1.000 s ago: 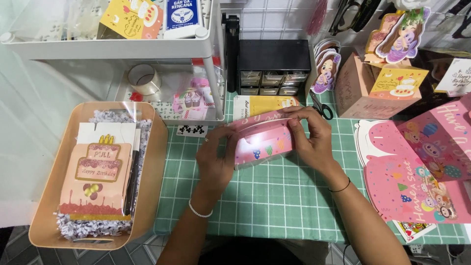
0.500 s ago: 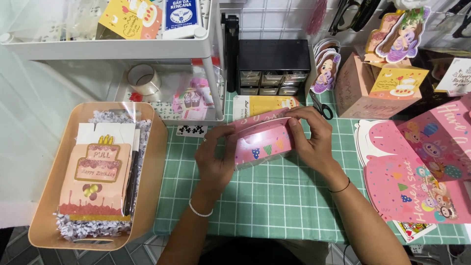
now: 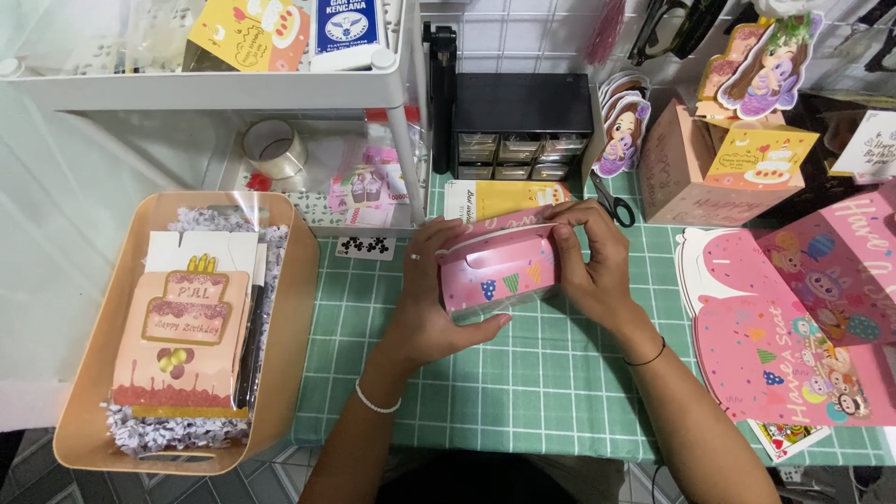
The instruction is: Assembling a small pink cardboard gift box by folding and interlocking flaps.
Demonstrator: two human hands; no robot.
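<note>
Pink box (image 3: 499, 271) sits between both hands, just above the green checked mat (image 3: 523, 373). It is small and has little coloured flags and dots on its front, and a curved flap on top.

The left hand (image 3: 429, 299) wraps around the box's left end. Its thumb is under the front bottom edge and its fingers curl up over the top left corner. The right hand (image 3: 593, 261) holds the right end. Its fingertips pinch the top flap near the back, and its palm presses on the side. Both hands are bent around the box, not flat.

Left of the left hand is a tan tray (image 3: 289, 308) with white paper shreds. A pink cake-shaped card (image 3: 177, 336) with gold trim lies on top.

Behind the hands is a yellow card (image 3: 499, 196), then a small black drawer box (image 3: 523, 126). Black scissors (image 3: 611, 201) lie just past the right hand's fingers.

Right of the right hand lie big flat pink cutouts (image 3: 775, 345) with balloons and little faces. Further back stands a peach box (image 3: 686, 168) with a yellow cake label (image 3: 761, 159).

A roll of clear tape (image 3: 273, 147) sits on the white shelf (image 3: 215, 89), far behind the left hand.
</note>
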